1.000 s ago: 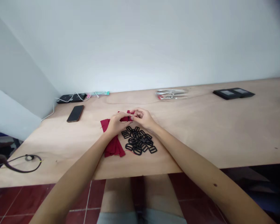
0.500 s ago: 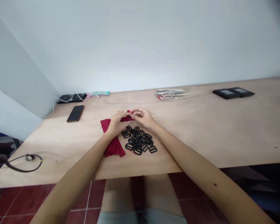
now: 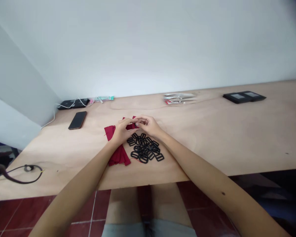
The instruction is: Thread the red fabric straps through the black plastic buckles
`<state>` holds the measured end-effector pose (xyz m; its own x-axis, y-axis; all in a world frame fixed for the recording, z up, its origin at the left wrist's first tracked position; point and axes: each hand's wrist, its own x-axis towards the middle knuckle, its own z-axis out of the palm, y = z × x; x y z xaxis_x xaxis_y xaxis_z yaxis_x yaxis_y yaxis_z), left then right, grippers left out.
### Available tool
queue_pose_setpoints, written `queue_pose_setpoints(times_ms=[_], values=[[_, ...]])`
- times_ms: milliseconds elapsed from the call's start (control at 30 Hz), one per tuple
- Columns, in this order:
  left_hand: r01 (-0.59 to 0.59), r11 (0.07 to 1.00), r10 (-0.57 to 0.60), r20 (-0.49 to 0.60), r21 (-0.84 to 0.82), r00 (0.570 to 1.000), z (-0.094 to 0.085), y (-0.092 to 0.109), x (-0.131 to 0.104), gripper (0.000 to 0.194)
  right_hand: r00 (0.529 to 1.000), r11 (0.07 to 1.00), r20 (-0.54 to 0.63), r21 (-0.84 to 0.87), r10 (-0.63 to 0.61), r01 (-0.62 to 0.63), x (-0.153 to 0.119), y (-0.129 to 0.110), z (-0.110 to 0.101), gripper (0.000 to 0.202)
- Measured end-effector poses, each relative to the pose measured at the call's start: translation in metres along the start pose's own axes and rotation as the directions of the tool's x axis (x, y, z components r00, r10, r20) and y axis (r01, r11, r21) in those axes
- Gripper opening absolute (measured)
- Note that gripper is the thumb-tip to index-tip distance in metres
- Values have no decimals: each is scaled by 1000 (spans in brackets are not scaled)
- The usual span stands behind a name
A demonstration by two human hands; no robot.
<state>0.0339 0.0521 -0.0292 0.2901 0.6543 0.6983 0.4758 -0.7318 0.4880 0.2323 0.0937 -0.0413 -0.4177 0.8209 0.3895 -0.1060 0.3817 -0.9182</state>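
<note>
Red fabric strip [image 3: 130, 126], near frame centre, is pinched between the left hand [image 3: 123, 132] and right hand [image 3: 150, 126], seemingly with a black buckle [image 3: 135, 124], which might be lost among the piled slider buckles [image 3: 145, 148] if grip were loosened.

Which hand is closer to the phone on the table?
Left. The left hand is to the right of the phone, apart from it; the right hand is farther right, beyond the left hand.
</note>
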Motion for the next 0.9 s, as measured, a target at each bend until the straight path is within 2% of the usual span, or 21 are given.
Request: queue_pose_setpoints(times_ms=[133,233,333,433,567,733,900], values=[[58,997,-55,-64,49,996,-1,3,5,36,998,1000,-65,-5,-25,25,2,0,0,40],[97,988,-87,-86,117,992,-3,4,8,29,991,998,-117,-11,-66,65,3,-3,-3,37],[120,982,-110,-73,146,991,-4,4,8,16,985,995,-141,-20,-96,94,3,-5,-5,36],[129,984,-128,-14,121,992,-5,6,9,13,989,995,-111,-35,-96,92,2,-8,-4,39],[133,990,-134,11,45,991,-7,11,11,14,990,979,-70,-174,-120,107,-1,-15,-1,39],[124,992,-126,58,30,990,-9,10,12,15,968,905,-40,-367,-247,215,-4,-21,-3,29],[208,976,-204,-68,61,977,-18,-4,12,14,955,875,-89,-433,-283,219,-2,-20,-21,25]])
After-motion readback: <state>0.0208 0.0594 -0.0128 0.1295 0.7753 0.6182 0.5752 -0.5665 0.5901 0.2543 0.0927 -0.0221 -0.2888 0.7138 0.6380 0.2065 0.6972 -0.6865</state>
